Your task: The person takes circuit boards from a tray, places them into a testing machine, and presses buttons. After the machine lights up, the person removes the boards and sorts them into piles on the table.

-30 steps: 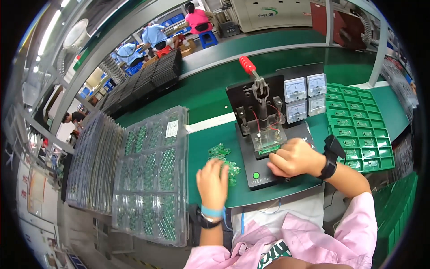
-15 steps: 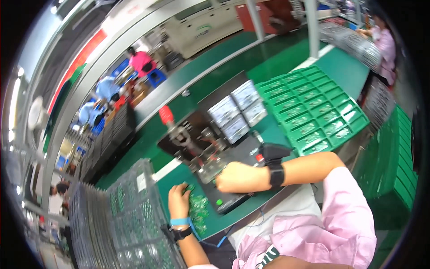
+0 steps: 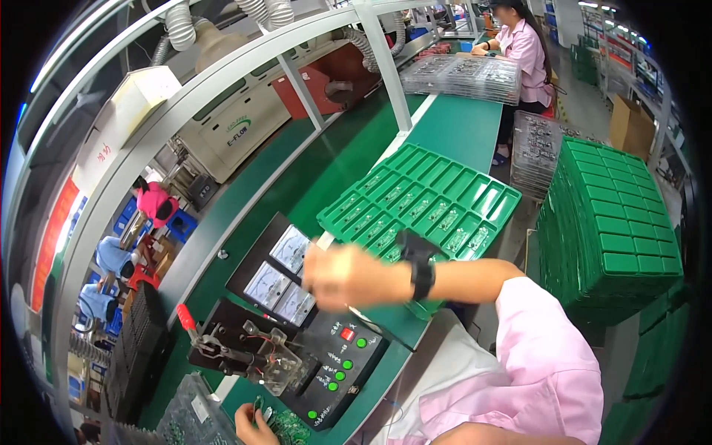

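My left hand (image 3: 254, 427) is at the lower edge, its thumb and fingers closed around a small green circuit board (image 3: 258, 403). Beside it lies a pile of similar green boards (image 3: 291, 428). Smeared by motion, my right hand (image 3: 337, 276) is raised in front of a panel of meters (image 3: 268, 284); its fingers and anything in them cannot be made out. Between the hands stands a black test box (image 3: 334, 363) with green buttons and a red switch. A clamp fixture with a red handle (image 3: 185, 317) and a clear block (image 3: 280, 373) sits at its left.
A green compartment tray (image 3: 475, 193) holding small boards lies beyond my right wrist. Stacked green trays (image 3: 615, 222) stand at the right, and clear trays (image 3: 191, 408) at the lower left. A co-worker in pink (image 3: 523, 55) works behind clear trays (image 3: 463, 78) at the far end.
My right hand has left the clamp fixture and moved right, toward the green tray. The view has swung right; my left hand remains by the pile of boards.
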The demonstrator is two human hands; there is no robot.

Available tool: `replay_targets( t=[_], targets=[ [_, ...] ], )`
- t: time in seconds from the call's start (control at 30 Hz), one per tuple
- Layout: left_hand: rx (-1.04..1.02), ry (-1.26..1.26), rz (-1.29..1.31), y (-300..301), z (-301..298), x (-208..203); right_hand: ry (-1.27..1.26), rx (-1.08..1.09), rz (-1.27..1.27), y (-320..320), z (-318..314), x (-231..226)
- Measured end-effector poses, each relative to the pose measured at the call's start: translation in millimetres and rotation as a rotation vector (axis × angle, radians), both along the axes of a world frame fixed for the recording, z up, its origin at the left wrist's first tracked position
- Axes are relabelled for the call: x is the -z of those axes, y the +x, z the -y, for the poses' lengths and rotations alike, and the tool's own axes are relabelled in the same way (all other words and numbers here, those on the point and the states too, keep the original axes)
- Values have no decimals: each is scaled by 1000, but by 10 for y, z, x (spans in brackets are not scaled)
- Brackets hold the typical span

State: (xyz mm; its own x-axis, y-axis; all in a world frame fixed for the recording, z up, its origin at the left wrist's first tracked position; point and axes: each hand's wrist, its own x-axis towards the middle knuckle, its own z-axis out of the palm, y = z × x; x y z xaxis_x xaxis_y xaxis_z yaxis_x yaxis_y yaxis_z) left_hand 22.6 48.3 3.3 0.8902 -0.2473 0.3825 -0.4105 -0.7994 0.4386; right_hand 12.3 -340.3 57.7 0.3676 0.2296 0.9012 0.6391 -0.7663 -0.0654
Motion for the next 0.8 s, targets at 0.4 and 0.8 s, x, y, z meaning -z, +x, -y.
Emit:
replay_targets(
  t=[0.4, 0.8],
  targets=[
    [228, 97, 347, -252, 1034, 133, -3, 878, -578, 727, 2142, 1359],
    [310, 261, 212, -510, 1064, -9, 48, 432, -155, 783, 917, 32]
  ],
)
